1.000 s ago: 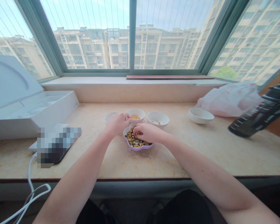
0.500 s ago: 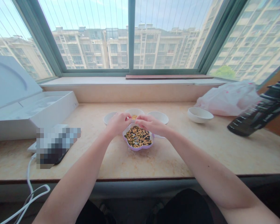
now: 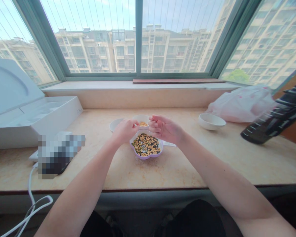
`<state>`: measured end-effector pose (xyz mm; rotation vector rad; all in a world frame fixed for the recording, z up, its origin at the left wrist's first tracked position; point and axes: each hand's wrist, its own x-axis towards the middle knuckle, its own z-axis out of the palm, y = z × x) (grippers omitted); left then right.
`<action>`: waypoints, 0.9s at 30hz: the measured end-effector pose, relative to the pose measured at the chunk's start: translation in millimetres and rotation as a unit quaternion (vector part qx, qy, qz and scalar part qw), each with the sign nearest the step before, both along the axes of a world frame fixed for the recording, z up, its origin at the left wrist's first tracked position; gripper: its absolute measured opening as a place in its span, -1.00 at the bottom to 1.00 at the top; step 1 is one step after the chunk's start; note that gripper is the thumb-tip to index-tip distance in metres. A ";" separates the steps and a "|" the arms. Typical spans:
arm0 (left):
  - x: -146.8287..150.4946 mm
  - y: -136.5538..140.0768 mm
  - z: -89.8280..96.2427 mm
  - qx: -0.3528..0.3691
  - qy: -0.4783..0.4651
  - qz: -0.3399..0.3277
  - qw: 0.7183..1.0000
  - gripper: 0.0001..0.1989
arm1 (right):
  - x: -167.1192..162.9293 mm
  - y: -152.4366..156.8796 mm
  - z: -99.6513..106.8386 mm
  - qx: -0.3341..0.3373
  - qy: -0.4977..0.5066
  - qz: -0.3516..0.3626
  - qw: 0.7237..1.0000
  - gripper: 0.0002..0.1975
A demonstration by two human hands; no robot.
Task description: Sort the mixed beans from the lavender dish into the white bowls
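A purple-rimmed, scalloped bowl (image 3: 148, 157) sits in front of me, full of mixed beans (image 3: 146, 144), tan, black and green, with a few pale bits. My left hand (image 3: 127, 130) hovers at its far left edge, thumb and fingers pinched together; anything between them is too small to make out. My right hand (image 3: 166, 129) is raised over the far right edge, palm turned partly up and fingers curled in, their contents unclear. Behind, a white bowl (image 3: 139, 117) holds yellow beans (image 3: 143, 124). Another white bowl (image 3: 115, 123) is partly behind my left hand.
A small white bowl (image 3: 211, 122) stands at right, near a plastic bag (image 3: 241, 103) and a leaning dark bottle (image 3: 268, 121). At left are an open white box (image 3: 56, 115), a blurred-out item (image 3: 60, 156) and a white cable (image 3: 31, 184). A white strip (image 3: 169, 144) lies beside the bean bowl.
My right hand has turned palm-up and lifted slightly away from my left hand, now covering the right-hand white dish behind. The left hand has stayed almost in place.
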<state>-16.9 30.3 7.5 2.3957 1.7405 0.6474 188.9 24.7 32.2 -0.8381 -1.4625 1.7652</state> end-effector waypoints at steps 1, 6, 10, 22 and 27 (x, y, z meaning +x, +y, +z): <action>-0.2 0.2 -0.2 0.001 0.001 -0.001 1.000 -0.71 | -0.8 0.2 -0.6 -0.001 0.003 0.001 1.000 -0.79; -0.5 -0.3 0.2 -0.008 0.004 -0.023 1.000 -0.70 | -6.5 5.1 -10.4 0.091 -0.070 -0.055 0.992 -0.78; -0.4 -0.9 -1.3 -0.029 0.000 -0.055 0.998 -0.71 | -7.6 12.7 -25.2 0.315 -0.214 -0.149 0.913 -0.82; 10.6 -12.5 3.4 -0.069 0.076 -0.120 0.988 -0.78 | -7.8 27.6 -36.7 0.426 -0.420 -0.247 0.762 -0.82; 13.7 -14.2 3.5 -0.072 0.108 -0.140 0.982 -0.76 | -10.8 38.8 -38.7 0.438 -0.456 -0.235 0.738 -0.76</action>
